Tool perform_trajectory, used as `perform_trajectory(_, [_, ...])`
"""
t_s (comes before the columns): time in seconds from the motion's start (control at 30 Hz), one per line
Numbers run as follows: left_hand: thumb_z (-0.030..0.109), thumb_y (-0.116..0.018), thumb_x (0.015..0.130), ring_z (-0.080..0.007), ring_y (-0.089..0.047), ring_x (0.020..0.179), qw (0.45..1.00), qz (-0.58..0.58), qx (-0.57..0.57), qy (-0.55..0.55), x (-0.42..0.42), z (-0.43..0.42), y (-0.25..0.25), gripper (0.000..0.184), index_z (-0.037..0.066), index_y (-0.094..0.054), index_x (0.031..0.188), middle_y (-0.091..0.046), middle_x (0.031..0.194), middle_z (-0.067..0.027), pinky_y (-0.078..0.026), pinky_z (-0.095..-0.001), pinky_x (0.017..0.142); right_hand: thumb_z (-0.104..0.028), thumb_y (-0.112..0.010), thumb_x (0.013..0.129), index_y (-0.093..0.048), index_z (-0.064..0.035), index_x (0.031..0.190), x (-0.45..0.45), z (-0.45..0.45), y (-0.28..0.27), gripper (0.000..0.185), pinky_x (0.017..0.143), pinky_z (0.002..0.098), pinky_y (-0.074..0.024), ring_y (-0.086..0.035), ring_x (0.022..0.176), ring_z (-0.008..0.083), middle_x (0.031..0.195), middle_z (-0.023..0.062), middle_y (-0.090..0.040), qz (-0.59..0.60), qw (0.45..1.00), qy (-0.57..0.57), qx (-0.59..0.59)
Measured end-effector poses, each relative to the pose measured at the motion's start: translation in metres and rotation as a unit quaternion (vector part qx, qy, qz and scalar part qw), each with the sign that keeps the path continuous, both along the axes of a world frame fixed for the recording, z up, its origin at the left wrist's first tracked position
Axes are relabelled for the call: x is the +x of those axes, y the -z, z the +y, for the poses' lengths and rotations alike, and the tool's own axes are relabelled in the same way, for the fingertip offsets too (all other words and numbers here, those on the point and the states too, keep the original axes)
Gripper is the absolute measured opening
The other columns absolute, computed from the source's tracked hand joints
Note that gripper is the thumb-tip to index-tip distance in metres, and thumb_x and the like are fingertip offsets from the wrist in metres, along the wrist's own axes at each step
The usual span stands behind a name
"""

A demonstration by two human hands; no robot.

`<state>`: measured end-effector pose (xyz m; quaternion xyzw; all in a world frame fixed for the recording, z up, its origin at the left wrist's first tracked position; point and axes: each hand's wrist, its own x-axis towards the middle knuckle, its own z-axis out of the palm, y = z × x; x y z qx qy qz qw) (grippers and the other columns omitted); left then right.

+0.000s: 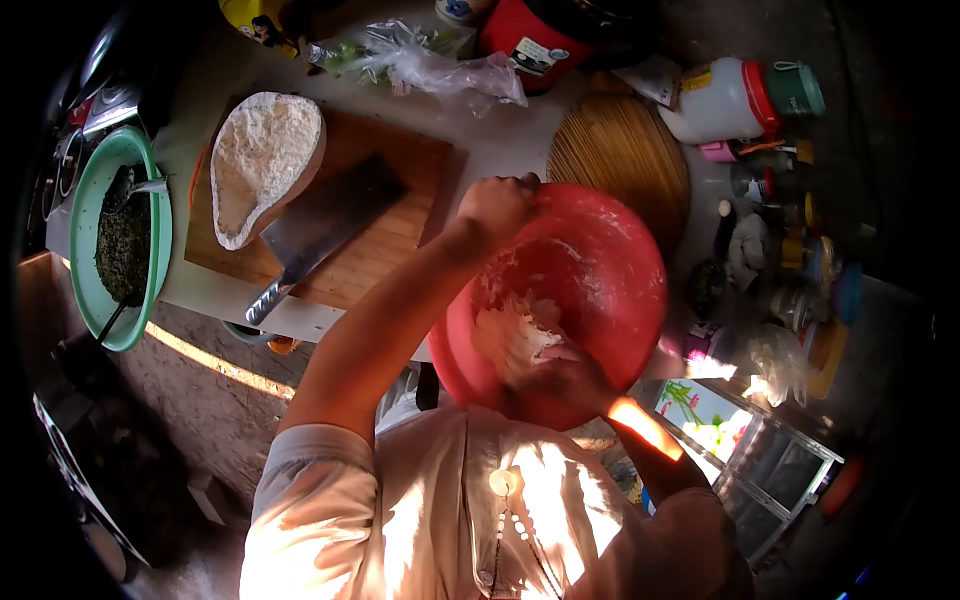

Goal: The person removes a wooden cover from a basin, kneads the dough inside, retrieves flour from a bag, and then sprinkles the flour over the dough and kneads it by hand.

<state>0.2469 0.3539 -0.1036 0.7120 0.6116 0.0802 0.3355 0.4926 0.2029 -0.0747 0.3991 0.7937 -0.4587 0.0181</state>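
Observation:
A red plastic basin [610,250] sits at the table's front edge, tilted toward my body, its inner wall smeared with white flour. My left hand [500,208] is closed over the far rim. Down inside the basin, my right hand [565,382] presses into a pale lump of dough [520,335]; shadow and dough hide some of its fingers. To the left, a cleaver [340,215] lies on a wooden cutting board [375,140]. Beside the blade, a gourd-shaped scoop [265,160] full of flour rests on the same board.
A green basin [155,270] holding dark chopped greens and a spoon stands at the far left. Behind are a plastic bag [430,65] and a red bucket [520,45]. A round slatted wooden lid [625,150], a white jug [720,100] and several jars crowd the right.

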Motion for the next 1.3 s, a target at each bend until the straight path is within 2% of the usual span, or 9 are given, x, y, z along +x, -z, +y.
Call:
perform_trajectory(0.2, [0.036, -0.061, 0.08, -0.0361, -0.053, 0.103, 0.964, -0.074, 0.173, -0.186, -0.03, -0.047, -0.016, 0.064, -0.001, -0.032, 0.123, -0.047, 0.119, -0.0221, -0.044, -0.0399, 0.087, -0.012, -0.064, 0.074, -0.04, -0.0072, 0.129, -0.003, 0.012, -0.009, 0.06, 0.098, 0.0374, -0.0359, -0.041, 0.118, 0.0332, 0.126, 0.0174, -0.043, -0.02, 0.987, 0.076, 0.139])
perform_trajectory(0.37, [0.028, -0.063, 0.082, -0.0244, -0.053, 0.103, 0.843, -0.47, -0.07, -0.253, -0.037, -0.17, 0.016, 0.067, -0.001, -0.024, 0.129, -0.052, 0.112, -0.0174, -0.042, -0.0313, 0.085, -0.014, -0.061, 0.08, -0.032, -0.0008, 0.132, -0.005, 0.019, 0.002, 0.061, 0.094, 0.0367, -0.0384, -0.043, 0.117, 0.0335, 0.128, 0.0196, -0.042, 0.134, 0.952, 0.273, -0.036])
perform_trajectory(0.57, [0.005, -0.053, 0.081, -0.0167, -0.054, 0.089, 0.85, -0.385, -0.046, -0.356, -0.015, -0.189, 0.014, 0.04, 0.002, -0.039, 0.118, -0.057, 0.099, -0.0125, -0.044, -0.0307, 0.076, -0.019, -0.067, 0.075, -0.047, -0.0027, 0.119, -0.034, 0.013, 0.028, 0.051, 0.093, 0.0419, -0.0373, -0.041, 0.113, 0.0353, 0.126, 0.0215, -0.037, -0.02, 0.925, 0.301, 0.231])
perform_trajectory(0.8, [0.011, -0.059, 0.08, -0.0148, -0.05, 0.07, 0.914, -0.232, 0.12, -0.312, -0.034, -0.084, 0.026, 0.023, 0.004, -0.051, 0.101, -0.055, 0.076, -0.0059, -0.044, -0.0288, 0.065, -0.017, -0.058, 0.082, -0.051, 0.004, 0.11, -0.043, -0.01, 0.054, 0.036, 0.089, 0.0396, -0.0404, -0.052, 0.101, 0.0361, 0.107, 0.0207, -0.055, 0.224, 0.944, 0.24, -0.008])
perform_trajectory(0.9, [0.02, -0.059, 0.081, -0.0257, -0.057, 0.076, 0.927, -0.098, 0.243, -0.268, -0.034, -0.081, 0.02, 0.026, 0.006, -0.052, 0.101, -0.06, 0.083, -0.0121, -0.046, -0.035, 0.069, -0.017, -0.053, 0.085, -0.05, 0.0043, 0.112, -0.034, 0.001, 0.02, 0.034, 0.092, 0.0393, -0.0385, -0.048, 0.107, 0.0364, 0.111, 0.0217, -0.053, 0.207, 0.938, 0.245, -0.128])
perform_trajectory(0.97, [0.039, -0.05, 0.084, -0.0403, -0.056, 0.087, 0.95, -0.017, 0.099, -0.296, -0.028, -0.098, 0.003, 0.036, 0.006, -0.047, 0.099, -0.059, 0.095, -0.0207, -0.045, -0.047, 0.073, -0.018, -0.051, 0.087, -0.049, 0.0043, 0.115, -0.02, 0.017, 0.015, 0.035, 0.094, 0.0393, -0.0368, -0.045, 0.113, 0.0361, 0.118, 0.0225, -0.05, 0.146, 0.942, 0.239, -0.185])
perform_trajectory(1.03, [0.042, -0.047, 0.085, -0.0413, -0.056, 0.085, 0.947, 0.014, 0.071, -0.312, -0.02, -0.11, 0.006, 0.038, 0.006, -0.047, 0.098, -0.06, 0.092, -0.0211, -0.045, -0.0483, 0.072, -0.022, -0.044, 0.091, -0.044, 0.0036, 0.121, -0.002, 0.034, 0.049, 0.04, 0.099, 0.0402, -0.0323, -0.038, 0.12, 0.0344, 0.128, 0.0212, -0.042, 0.038, 0.962, 0.24, 0.125])
perform_trajectory(1.23, [0.044, -0.043, 0.087, -0.0421, -0.058, 0.079, 0.949, 0.048, 0.043, -0.309, -0.015, -0.102, 0.005, 0.04, 0.005, -0.046, 0.098, -0.062, 0.085, -0.0223, -0.046, -0.0506, 0.068, -0.032, -0.034, 0.093, -0.044, 0.0023, 0.123, -0.035, 0.069, 0.095, 0.047, 0.1, 0.04, -0.0317, -0.037, 0.12, 0.0342, 0.131, 0.0177, -0.04, -0.166, 0.899, 0.034, 0.404])
perform_trajectory(1.3, [0.044, -0.043, 0.087, -0.041, -0.059, 0.079, 0.951, 0.054, 0.035, -0.301, -0.016, -0.094, 0.0, 0.04, 0.005, -0.046, 0.098, -0.062, 0.085, -0.0224, -0.046, -0.0496, 0.068, -0.029, -0.038, 0.09, -0.054, -0.0025, 0.115, -0.059, 0.067, 0.063, 0.039, 0.096, 0.0393, -0.0348, -0.045, 0.113, 0.0324, 0.121, 0.0168, -0.051, -0.17, 0.929, 0.062, 0.322])
